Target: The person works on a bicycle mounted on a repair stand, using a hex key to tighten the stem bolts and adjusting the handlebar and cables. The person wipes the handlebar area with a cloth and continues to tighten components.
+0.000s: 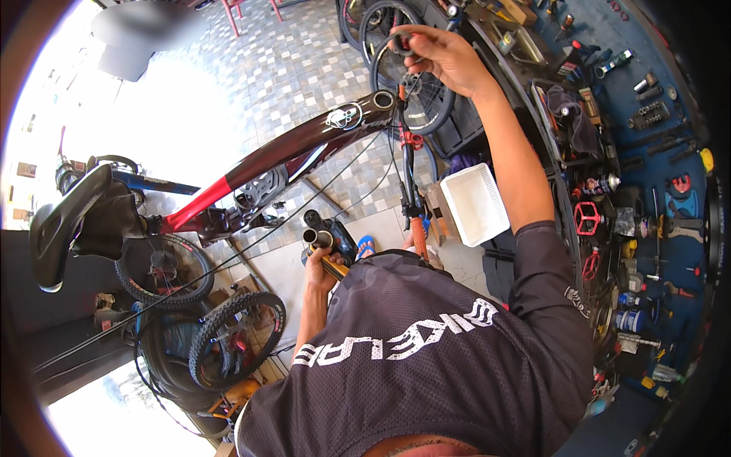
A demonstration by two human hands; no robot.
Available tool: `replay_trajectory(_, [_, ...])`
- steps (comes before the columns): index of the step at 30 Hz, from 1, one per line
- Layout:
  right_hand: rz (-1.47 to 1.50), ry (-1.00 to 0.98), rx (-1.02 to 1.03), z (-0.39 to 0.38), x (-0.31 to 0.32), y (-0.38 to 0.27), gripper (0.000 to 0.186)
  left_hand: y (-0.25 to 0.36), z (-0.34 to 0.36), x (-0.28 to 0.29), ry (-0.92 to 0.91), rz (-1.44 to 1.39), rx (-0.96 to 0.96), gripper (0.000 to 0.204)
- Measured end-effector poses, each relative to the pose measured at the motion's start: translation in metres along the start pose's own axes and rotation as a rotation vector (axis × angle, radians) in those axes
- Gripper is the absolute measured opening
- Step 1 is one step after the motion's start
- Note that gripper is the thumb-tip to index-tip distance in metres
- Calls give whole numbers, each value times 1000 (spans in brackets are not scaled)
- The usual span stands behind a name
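My right hand (449, 61) is raised beyond the front end of the bike frame (304, 141), its fingers pinching a small dark ring (399, 43). A bit of red shows by the fingertips. Low and to the left, my left hand (321, 263) is wrapped round a black and gold tubed part (333, 242) that looks like a suspension fork. One open tube end faces up. The frame is dark maroon with a bright red rear section, and its open head tube (383, 100) points up. A handlebar (409, 171) with orange grips hangs beside it on cables.
A black saddle (68, 221) sticks out at the left. Loose wheels (237, 340) lean at the lower left, and more bikes (388, 34) stand behind. To the right are a white plastic basket (475, 204) and a blue tool board (647, 68) crowded with tools.
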State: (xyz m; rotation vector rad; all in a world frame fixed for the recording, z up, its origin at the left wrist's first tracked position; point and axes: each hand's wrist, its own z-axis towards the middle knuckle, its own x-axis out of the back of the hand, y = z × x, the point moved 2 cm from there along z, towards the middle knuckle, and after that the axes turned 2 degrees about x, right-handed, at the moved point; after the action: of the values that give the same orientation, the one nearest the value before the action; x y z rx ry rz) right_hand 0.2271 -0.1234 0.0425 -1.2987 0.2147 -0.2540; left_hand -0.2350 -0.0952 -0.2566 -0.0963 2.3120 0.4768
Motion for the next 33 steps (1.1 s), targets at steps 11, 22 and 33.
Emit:
replay_trajectory(11, [926,406,-40,-140,-7,67,53,4,4,16,-39,35,151,34])
replay_trajectory(22, [929,599,53,-260,-5,55,53,-14,4,10,-111,125,189,37])
replay_trajectory(33, [649,1251,59,-559,52,9,38,-47,6,12,-183,272,141,38])
